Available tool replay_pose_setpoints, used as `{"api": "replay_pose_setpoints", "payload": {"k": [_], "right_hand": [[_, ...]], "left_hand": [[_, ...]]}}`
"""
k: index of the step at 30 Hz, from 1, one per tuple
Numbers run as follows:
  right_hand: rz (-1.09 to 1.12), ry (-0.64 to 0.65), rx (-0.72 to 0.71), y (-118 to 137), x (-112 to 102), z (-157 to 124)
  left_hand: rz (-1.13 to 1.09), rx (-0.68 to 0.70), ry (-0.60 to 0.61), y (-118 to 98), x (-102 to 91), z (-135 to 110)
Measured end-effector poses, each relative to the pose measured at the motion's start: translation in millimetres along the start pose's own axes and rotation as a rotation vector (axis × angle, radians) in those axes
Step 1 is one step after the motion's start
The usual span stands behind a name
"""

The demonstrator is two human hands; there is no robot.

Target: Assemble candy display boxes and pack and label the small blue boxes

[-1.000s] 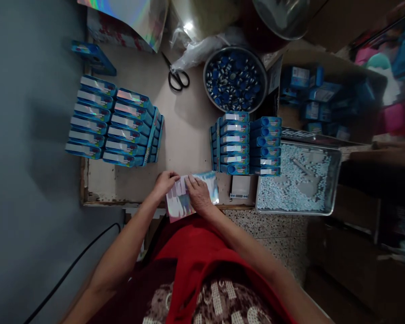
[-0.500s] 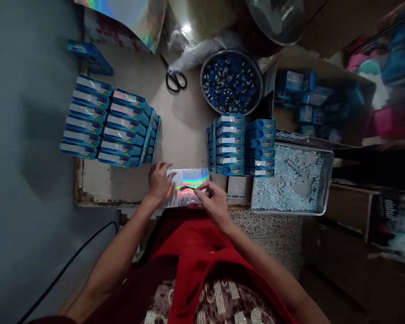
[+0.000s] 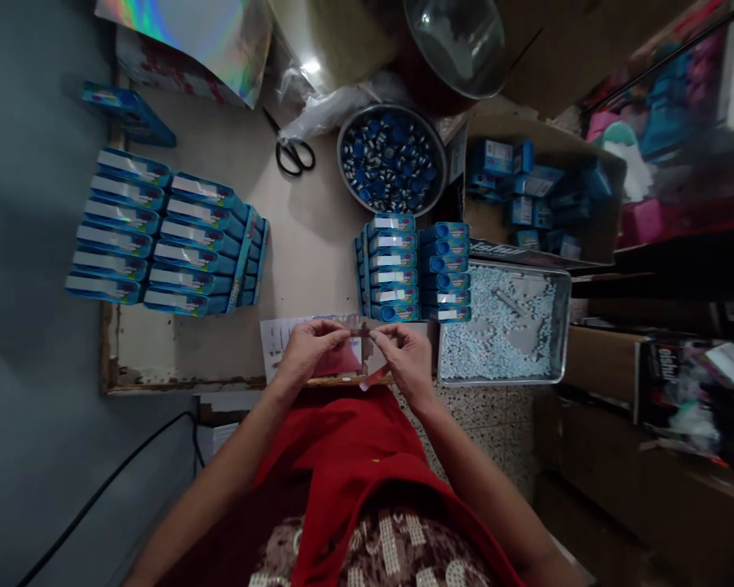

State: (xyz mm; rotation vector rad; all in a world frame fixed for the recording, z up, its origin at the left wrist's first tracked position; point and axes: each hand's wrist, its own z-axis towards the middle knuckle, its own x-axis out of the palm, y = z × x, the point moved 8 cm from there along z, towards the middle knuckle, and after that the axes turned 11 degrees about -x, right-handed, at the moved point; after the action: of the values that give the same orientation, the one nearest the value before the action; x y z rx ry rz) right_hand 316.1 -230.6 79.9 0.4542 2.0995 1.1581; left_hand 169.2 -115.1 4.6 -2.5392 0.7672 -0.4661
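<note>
Close to the table's front edge, my left hand (image 3: 309, 350) and my right hand (image 3: 408, 359) pinch the two ends of a small narrow sticker strip (image 3: 360, 333). Their fingertips nearly meet. Below and behind them lies a shiny sticker sheet (image 3: 275, 336), partly covered by my left hand and reflecting red. A thin reddish shiny piece (image 3: 374, 377) hangs by my right hand; whether it belongs to the strip I cannot tell. Just beyond my right hand stand blue boxes (image 3: 394, 278) in stacked rows, several with white label strips on their ends.
More blue boxes (image 3: 180, 232) stand at left. A steel bowl (image 3: 443, 155) holds blue-and-silver pieces. Black scissors (image 3: 294, 158) lie behind. At right are a metal tray (image 3: 566, 326) of small pale pellets and a carton (image 3: 612, 204) of blue boxes.
My left hand has left the sheet and come to the strip beside my right hand. The strip is now off the sheet, between both hands. The view has shifted slightly right.
</note>
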Motion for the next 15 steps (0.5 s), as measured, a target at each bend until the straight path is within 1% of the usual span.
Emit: {"api": "replay_pose_setpoints", "payload": {"k": [5, 7, 10, 15], "right_hand": [[-0.205, -0.147, -0.145, 14.7, -33.7, 20.6], [-0.304, -0.171, -0.187, 16.0, -43.1, 28.2], [-0.366, -0.158, -0.167, 8.0, -49.2, 33.8], [-0.373, -0.161, -0.13, -4.1, -50.2, 34.6]], "left_hand": [[0.082, 0.027, -0.007, -33.5, 25.8, -0.9], [0.092, 0.025, 0.011, -41.7, 35.8, 1.8], [0.084, 0.012, 0.025, -44.5, 45.0, 6.2], [0.12, 0.038, 0.01, -44.5, 48.9, 9.0]]}}
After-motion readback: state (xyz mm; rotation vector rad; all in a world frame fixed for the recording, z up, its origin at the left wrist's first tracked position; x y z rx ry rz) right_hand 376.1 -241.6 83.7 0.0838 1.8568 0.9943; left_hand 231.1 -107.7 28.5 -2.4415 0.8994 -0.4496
